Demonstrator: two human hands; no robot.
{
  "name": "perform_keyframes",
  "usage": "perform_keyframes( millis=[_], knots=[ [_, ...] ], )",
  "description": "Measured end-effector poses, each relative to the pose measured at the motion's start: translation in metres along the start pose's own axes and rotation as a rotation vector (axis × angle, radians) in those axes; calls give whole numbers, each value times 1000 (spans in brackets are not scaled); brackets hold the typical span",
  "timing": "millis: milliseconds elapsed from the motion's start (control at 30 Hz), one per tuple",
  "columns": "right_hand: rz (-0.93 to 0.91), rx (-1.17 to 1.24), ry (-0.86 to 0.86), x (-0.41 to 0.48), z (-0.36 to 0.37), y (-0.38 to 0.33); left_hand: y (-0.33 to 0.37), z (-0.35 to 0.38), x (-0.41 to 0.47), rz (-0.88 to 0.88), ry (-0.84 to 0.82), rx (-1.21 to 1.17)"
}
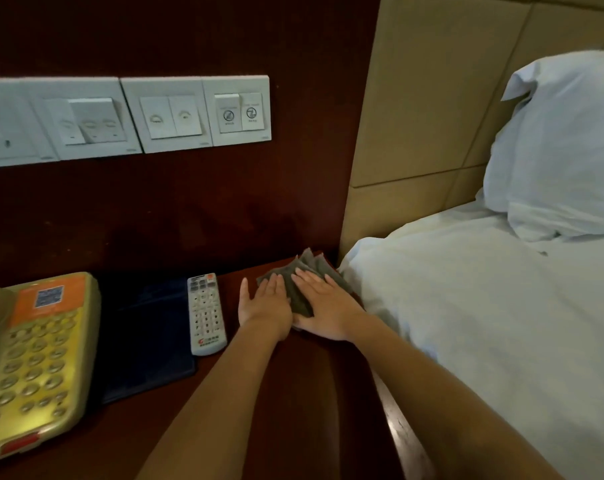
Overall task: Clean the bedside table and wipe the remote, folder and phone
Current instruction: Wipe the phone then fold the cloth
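- Both hands are lying flat on a grey cloth (299, 296), side by side and close together, with nothing gripped.
- The left hand (266, 306) is pressing the cloth's left part with straight fingers, its thumb spreading out to the left over bare wood.
- The right hand (325, 306) is pressing the cloth's right part, fingers straight and pointing up and to the left toward the back wall.
- The cloth is sitting folded at the far right corner of the bedside table (311, 393), its layered corners fanning out past the fingertips, just beside the white duvet (484, 323).
- The remote (206, 315) is lying face up just left of the left hand, its long axis running from the table's front toward the wall, with the orange-marked end pointing at the wall.
- The remote is resting along the right edge of the dark blue folder (148, 341); whether it is overlapping that edge is hard to tell.
- The folder is lying flat and closed, its long side also running front to back, between the remote and the phone (34, 358).
- The gold phone is sitting at the left, keypad up, its long axis running front to back, partly cut off by the picture's edge.
- A row of white switch plates (176, 114) is showing on the dark wall above.
- A white pillow (563, 140) is leaning against the beige padded headboard (432, 98).
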State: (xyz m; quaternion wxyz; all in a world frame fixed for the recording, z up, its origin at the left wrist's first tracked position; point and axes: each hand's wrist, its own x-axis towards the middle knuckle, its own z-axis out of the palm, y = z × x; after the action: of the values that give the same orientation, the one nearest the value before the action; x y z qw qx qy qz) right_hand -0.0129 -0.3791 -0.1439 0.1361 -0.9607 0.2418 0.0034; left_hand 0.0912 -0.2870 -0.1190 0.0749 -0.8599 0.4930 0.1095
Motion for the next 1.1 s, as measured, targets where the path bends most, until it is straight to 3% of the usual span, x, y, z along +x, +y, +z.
perform_keyframes(
  millis=[433, 733, 833, 933, 1100],
  knots=[
    [73, -30, 5, -4, -8, 29, 29, -8, 27, 50, -37, -185],
    [287, 114, -49, -117, -5, 17, 89, 11, -41, 218, -47, -60],
    [362, 261, -47, -160, 3, 11, 106, 20, -76, 269, -47, -66],
    [452, 460, 32, -207, 17, 5, 127, 34, -111, 307, -14, -33],
    [550, 548, 122, -261, 36, -2, 155, 44, -158, 402, -33, 55]
  ],
)
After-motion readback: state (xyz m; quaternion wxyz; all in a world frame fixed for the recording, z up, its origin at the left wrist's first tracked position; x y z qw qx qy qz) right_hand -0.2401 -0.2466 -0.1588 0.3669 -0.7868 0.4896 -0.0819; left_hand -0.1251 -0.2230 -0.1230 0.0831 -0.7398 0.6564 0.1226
